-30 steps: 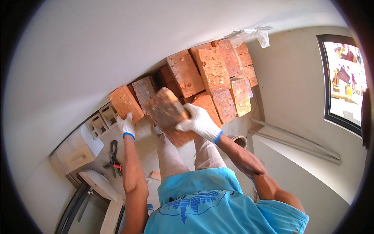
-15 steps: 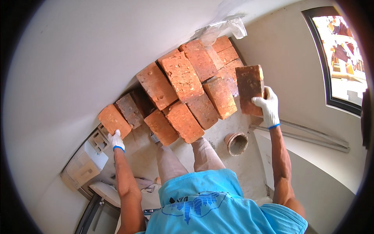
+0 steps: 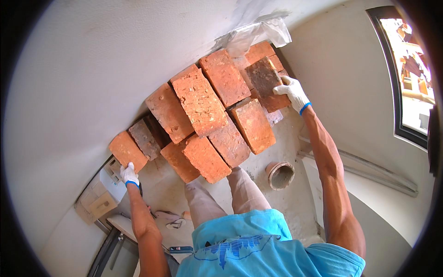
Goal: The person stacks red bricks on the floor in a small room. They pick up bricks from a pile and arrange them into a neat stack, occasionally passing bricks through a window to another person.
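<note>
A dark, scorched brick is in my right hand, which wears a white knitted glove with a blue cuff and grips the brick's right edge. That brick is over the far right part of the brick stack; I cannot tell whether it touches the bricks under it. At the left end, my gloved left hand has its fingers closed on the near end of an orange brick. Between them sit several orange and brown bricks, with a rough orange brick high in the middle.
A clay pot stands on the floor right of my legs. Long metal bars lie along the right wall by a dark-framed window. Clear plastic sheeting hangs behind the stack. A white box-like unit is at the left.
My right hand has moved the dark brick away from me and leftward, from beside the stack to over its far right part. My left hand keeps its hold on the orange brick.
</note>
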Demonstrator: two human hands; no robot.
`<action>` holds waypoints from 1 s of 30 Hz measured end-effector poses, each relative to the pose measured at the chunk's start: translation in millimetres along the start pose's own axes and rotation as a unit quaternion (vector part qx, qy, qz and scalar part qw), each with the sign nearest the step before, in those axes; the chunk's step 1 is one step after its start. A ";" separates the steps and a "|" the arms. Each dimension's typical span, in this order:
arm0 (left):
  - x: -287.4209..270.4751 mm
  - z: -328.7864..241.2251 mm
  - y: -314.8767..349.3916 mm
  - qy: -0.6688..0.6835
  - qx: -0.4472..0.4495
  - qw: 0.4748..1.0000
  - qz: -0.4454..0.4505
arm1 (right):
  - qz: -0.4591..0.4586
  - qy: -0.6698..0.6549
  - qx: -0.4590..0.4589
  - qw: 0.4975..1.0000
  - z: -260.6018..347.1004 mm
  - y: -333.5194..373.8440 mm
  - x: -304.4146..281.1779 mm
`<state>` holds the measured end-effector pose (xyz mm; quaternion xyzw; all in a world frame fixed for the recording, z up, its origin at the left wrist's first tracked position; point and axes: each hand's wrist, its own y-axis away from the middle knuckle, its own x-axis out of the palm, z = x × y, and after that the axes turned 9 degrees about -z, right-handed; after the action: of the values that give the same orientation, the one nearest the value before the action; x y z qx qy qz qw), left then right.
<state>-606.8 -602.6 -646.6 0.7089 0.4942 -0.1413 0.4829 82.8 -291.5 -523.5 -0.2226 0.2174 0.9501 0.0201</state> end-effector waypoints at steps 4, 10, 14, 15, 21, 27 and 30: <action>-3.4 10.2 -12.2 0.026 0.007 1.000 0.013 | 0.062 -0.005 0.028 0.998 -9.5 -40.1 16.7; 1.0 1.1 2.8 0.020 0.001 1.000 0.003 | 0.061 -0.078 0.065 0.993 -27.2 -56.3 39.5; -3.3 11.4 -8.9 0.015 0.014 1.000 0.009 | 0.009 0.034 0.008 0.999 -22.5 -47.6 55.5; -3.4 10.7 -7.9 0.015 0.018 1.000 0.000 | -0.003 0.077 -0.019 0.997 -19.4 -44.2 56.1; 3.6 7.3 -5.2 0.007 0.018 1.000 -0.008 | -0.028 0.396 -0.129 0.909 -6.6 -48.5 49.8; -7.7 33.9 -29.5 0.182 0.074 0.976 0.099 | -0.098 0.329 -0.105 0.934 -5.8 -38.6 55.1; 2.5 -16.3 23.9 0.159 0.048 0.984 0.061 | -0.193 0.108 -0.101 0.970 -18.6 2.5 43.2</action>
<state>-590.1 -588.9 -627.2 0.7732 0.5137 -0.0205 0.3712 51.2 -304.2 -556.2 -0.3627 0.0743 0.9157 0.1566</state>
